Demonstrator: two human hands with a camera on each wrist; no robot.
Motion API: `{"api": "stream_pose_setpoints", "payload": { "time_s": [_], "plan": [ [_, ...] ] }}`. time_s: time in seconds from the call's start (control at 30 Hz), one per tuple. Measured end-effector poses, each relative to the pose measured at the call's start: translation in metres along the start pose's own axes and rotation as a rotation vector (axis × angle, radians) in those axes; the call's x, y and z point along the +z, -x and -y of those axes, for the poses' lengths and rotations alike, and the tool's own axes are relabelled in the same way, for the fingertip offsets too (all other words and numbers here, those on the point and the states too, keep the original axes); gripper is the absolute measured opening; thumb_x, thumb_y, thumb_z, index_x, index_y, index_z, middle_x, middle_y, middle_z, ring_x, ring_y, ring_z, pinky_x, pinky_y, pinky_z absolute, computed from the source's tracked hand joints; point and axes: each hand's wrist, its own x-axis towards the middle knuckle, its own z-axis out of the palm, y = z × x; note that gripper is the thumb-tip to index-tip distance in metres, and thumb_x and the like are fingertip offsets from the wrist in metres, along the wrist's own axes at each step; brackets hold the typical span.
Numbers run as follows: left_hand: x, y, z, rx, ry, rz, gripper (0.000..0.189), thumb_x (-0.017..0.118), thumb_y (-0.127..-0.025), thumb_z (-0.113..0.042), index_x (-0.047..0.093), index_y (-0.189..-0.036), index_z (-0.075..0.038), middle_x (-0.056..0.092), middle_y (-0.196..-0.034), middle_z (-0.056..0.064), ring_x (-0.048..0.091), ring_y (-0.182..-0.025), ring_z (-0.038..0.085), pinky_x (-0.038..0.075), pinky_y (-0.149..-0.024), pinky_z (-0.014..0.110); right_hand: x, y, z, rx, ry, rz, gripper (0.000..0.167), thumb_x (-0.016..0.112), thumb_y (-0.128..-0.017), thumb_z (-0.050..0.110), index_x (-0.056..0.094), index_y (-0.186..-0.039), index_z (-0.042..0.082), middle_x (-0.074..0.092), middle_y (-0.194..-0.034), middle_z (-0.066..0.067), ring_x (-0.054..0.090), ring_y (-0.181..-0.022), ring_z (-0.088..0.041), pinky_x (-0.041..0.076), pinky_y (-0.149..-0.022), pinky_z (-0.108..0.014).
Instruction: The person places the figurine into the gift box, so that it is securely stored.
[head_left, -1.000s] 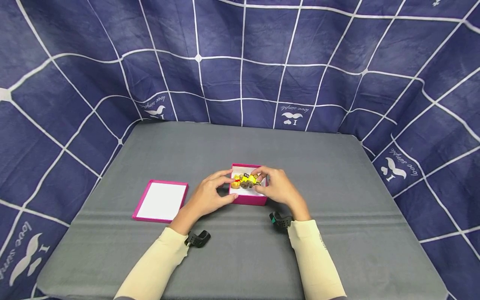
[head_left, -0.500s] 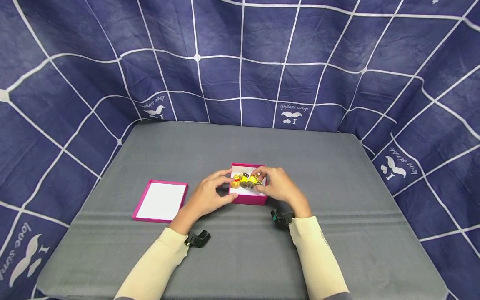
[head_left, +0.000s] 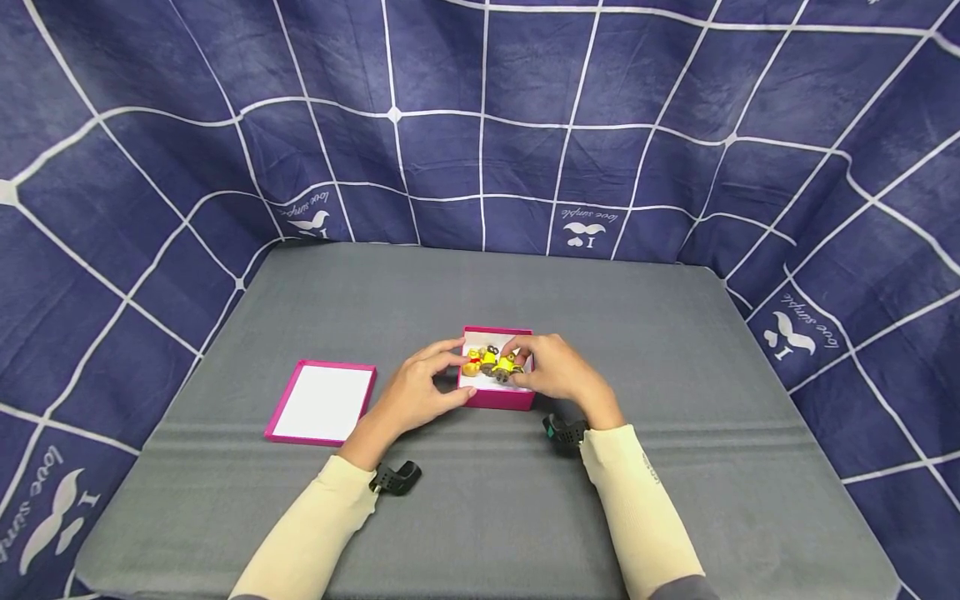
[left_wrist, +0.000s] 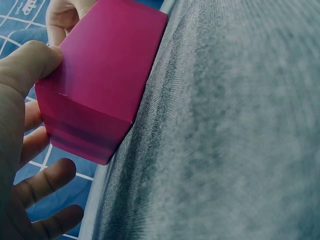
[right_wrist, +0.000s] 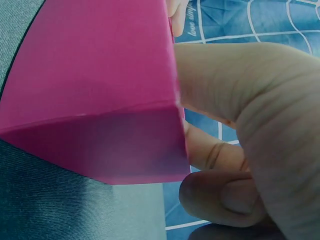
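Viewing remotely, I see a square magenta-and-white lid (head_left: 322, 402) toward the left edge of the grey cloth tabletop (head_left: 480, 517); midway across, the left hand (head_left: 416, 387) gripping an open-topped magenta box (head_left: 498, 402), the right hand (head_left: 557, 369) pinching a small yellow figurine (head_left: 506, 364) inside.

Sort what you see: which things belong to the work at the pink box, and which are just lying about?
Belong: pink box, toy figures, left hand, right hand; probably the pink-edged lid.
Just surroundings: grey-covered table, blue gridded curtain.

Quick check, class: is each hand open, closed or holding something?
Left hand: holding the pink box by its left side.
Right hand: holding the rightmost yellow figure inside the box.
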Motion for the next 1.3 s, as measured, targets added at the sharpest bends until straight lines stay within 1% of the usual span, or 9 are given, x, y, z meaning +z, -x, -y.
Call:
{"api": "stream_pose_setpoints", "payload": {
  "time_s": [0.23, 0.47, 0.63, 0.8, 0.93, 1.3],
  "plan": [
    [0.001, 0.0, -0.001, 0.014, 0.009, -0.001, 0.044, 0.082, -0.08, -0.039, 0.074, -0.118, -0.016, 0.056, -0.148, -0.004, 0.061, -0.125, 0.016, 0.054, -0.098, 0.042, -0.001, -0.002, 0.003, 0.051, 0.022, 0.074, 0.033, 0.081, -0.08, 0.016, 0.072, -0.111, 0.02, 0.068, -0.086, 0.004, 0.056, -0.064, -0.01, 0.047, -0.061, -0.026],
    [0.001, 0.001, 0.0, 0.022, 0.015, -0.008, 0.045, 0.081, -0.081, -0.039, 0.073, -0.118, -0.015, 0.056, -0.147, -0.003, 0.063, -0.122, 0.017, 0.055, -0.095, 0.042, -0.001, -0.005, 0.006, 0.051, 0.048, 0.118, 0.031, 0.081, -0.079, 0.016, 0.073, -0.109, 0.019, 0.068, -0.085, 0.004, 0.058, -0.067, -0.01, 0.048, -0.064, -0.026],
    [0.0, 0.001, 0.0, 0.026, 0.012, -0.014, 0.045, 0.082, -0.081, -0.038, 0.073, -0.118, -0.016, 0.056, -0.147, -0.003, 0.066, -0.114, 0.012, 0.057, -0.09, 0.038, 0.0, -0.008, 0.005, 0.039, 0.061, 0.135, 0.03, 0.081, -0.079, 0.014, 0.073, -0.108, 0.017, 0.067, -0.084, 0.003, 0.057, -0.07, -0.01, 0.048, -0.066, -0.026],
    [0.0, 0.001, 0.0, 0.033, 0.005, -0.021, 0.044, 0.082, -0.08, -0.038, 0.074, -0.118, -0.016, 0.056, -0.147, -0.003, 0.066, -0.11, 0.011, 0.057, -0.088, 0.037, 0.001, -0.01, 0.004, 0.061, 0.069, 0.161, 0.029, 0.082, -0.08, 0.015, 0.073, -0.108, 0.019, 0.067, -0.085, 0.003, 0.056, -0.068, -0.01, 0.047, -0.065, -0.026],
    [0.0, 0.001, 0.0, 0.035, 0.006, -0.026, 0.044, 0.082, -0.08, -0.037, 0.073, -0.118, -0.017, 0.056, -0.147, -0.002, 0.066, -0.106, 0.01, 0.057, -0.086, 0.037, 0.003, -0.012, 0.004, 0.064, 0.068, 0.168, 0.03, 0.082, -0.08, 0.014, 0.073, -0.108, 0.018, 0.067, -0.084, 0.002, 0.056, -0.067, -0.011, 0.047, -0.064, -0.026],
    [0.0, 0.001, -0.002, 0.004, 0.015, -0.016, 0.045, 0.082, -0.079, -0.04, 0.074, -0.118, -0.018, 0.056, -0.146, -0.004, 0.063, -0.093, 0.008, 0.056, -0.08, 0.036, 0.003, -0.015, 0.007, 0.114, 0.079, 0.186, 0.031, 0.084, -0.078, 0.014, 0.073, -0.107, 0.019, 0.063, -0.082, 0.002, 0.057, -0.072, -0.013, 0.047, -0.066, -0.028]
  ]
}}
